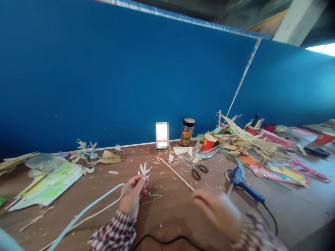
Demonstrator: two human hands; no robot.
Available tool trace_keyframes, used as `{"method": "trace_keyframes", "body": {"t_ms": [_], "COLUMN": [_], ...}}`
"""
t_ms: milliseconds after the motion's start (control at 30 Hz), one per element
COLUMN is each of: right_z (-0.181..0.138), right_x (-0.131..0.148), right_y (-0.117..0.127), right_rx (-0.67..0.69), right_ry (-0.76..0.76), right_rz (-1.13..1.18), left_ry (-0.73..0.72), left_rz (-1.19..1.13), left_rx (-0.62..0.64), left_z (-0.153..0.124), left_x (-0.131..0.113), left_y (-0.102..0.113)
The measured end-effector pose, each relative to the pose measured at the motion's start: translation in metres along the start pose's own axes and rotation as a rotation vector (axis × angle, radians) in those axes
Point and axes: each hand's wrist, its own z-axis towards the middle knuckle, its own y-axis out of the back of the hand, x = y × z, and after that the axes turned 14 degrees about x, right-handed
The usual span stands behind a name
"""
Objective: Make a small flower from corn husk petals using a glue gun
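Observation:
My left hand [133, 195] is pinched shut on a small pale straw flower piece [143, 169], held just above the brown table [170, 212]. My right hand [217, 212] is blurred by motion at the lower right; its fingers look curled near the end of a thin wooden stick [177, 173] that runs diagonally over the table. Whether it grips the stick is unclear. Both sleeves are red-and-white plaid.
A blue glue gun [243, 183] with a black cord lies right of my right hand. Scissors [197, 170], a red paper cup [209, 142], a jar [187, 131] and a heap of dried husks [246, 141] sit behind. Green printed sheets [49, 183] lie left. A pale blue strip [86, 209] curves near my left arm.

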Motion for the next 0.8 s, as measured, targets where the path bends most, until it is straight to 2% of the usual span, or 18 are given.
{"method": "trace_keyframes", "body": {"t_ms": [67,100,200,300,500,633,800], "right_z": [0.035,0.051,0.084,0.097,0.094,0.092,0.092], "right_x": [0.031,0.041,0.052,0.047,0.035,0.035,0.038], "right_y": [-0.024,-0.035,-0.06,-0.074,-0.074,-0.067,-0.068], "right_rx": [0.201,0.256,0.296,0.267,0.131,0.037,-0.079], "right_ry": [0.133,0.136,0.042,0.0,0.118,0.166,0.123], "right_rz": [-0.067,-0.137,-0.258,-0.29,-0.283,-0.053,0.273], "left_ry": [-0.008,-0.011,-0.016,-0.012,0.007,0.016,0.025], "left_rz": [0.028,0.042,0.062,0.078,0.238,0.331,0.366], "left_rx": [-0.004,-0.006,0.0,0.009,0.033,0.124,0.127], "left_z": [-0.001,-0.001,-0.002,-0.002,-0.007,-0.012,-0.011], "left_x": [0.002,0.003,0.004,0.006,0.007,0.008,0.012], "left_y": [0.0,0.001,0.003,0.003,-0.002,-0.006,-0.004]}}
